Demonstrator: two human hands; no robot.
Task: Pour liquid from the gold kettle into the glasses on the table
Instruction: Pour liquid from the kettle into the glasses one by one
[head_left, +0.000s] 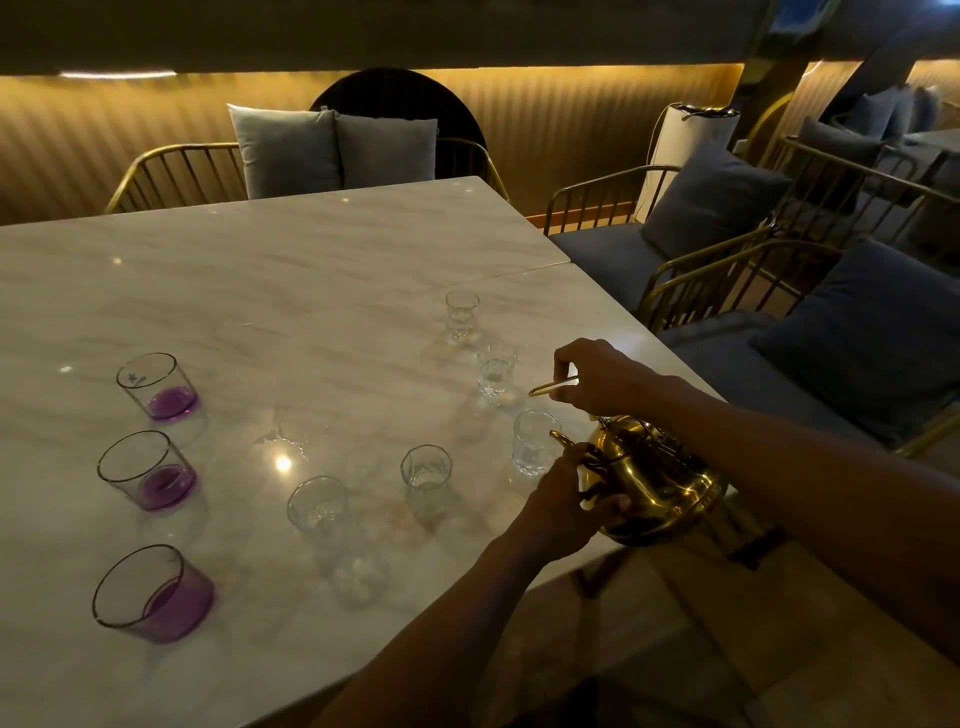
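Two bare forearms are in shot, both coming in from the near side of the pale veined marble table. No sleeve on either one; each arm is uncovered from wrist to the frame edge. The left hand shows no ring, no watch, no band at the wrist. The right hand, farther across the table edge, is just as plain: bare fingers, bare wrist, nothing strapped or tied on. The right forearm looks the broader, being nearer the lens. Light is dim and amber, so fine detail such as nails is hard to make out.
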